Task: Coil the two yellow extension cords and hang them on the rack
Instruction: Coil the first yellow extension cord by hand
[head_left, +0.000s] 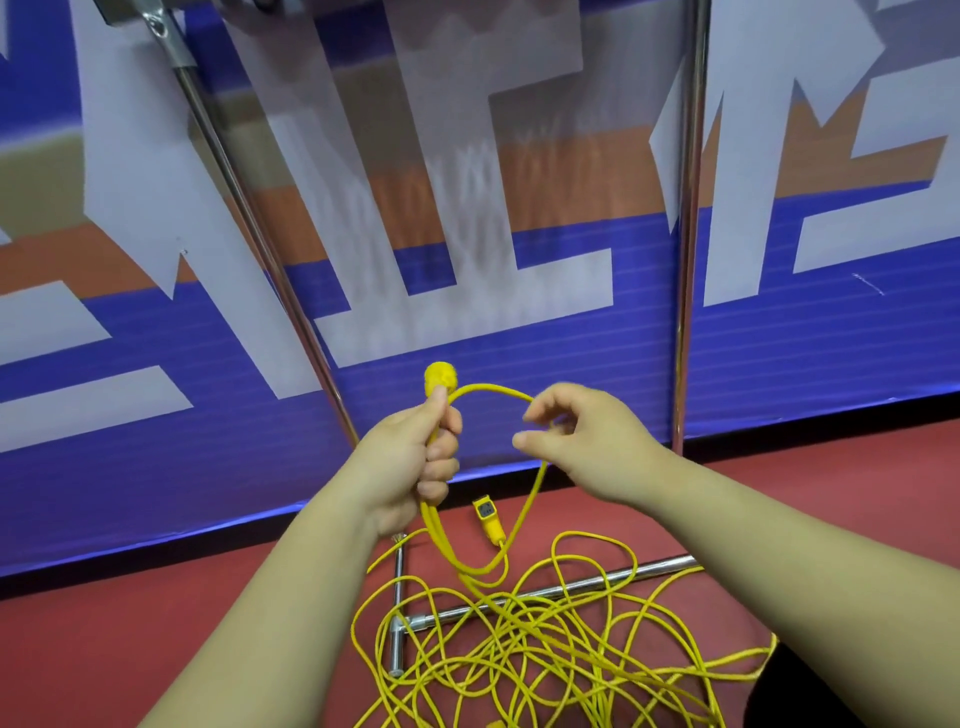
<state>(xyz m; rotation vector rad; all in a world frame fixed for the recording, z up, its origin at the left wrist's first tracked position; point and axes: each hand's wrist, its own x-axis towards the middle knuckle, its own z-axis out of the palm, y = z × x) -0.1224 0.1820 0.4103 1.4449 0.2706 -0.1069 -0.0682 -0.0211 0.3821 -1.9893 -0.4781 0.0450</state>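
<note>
While the left hand (415, 457) holds the yellow cord (429, 519) in a closed fist just below its round plug (440, 379), thumb pointing up toward the plug, the right hand (576, 431) sits near it w/ fingers loosely curled round the same cord, thumb & forefinger tips apart (how firmly it holds, can't tell). Btw the two hands the cord arcs over in one loop, then drops from the right hand & swings back under the left. Below, a yellow socket block (485, 519) lies on the red floor (156, 623), just beside the hanging loop. The rest of the cord lies in a tangled pile (545, 639) on the floor, draped over the chrome base bar (571, 584) of the rack. The rack's upright pole (688, 234) stands in front of a blue banner (519, 364).
</note>
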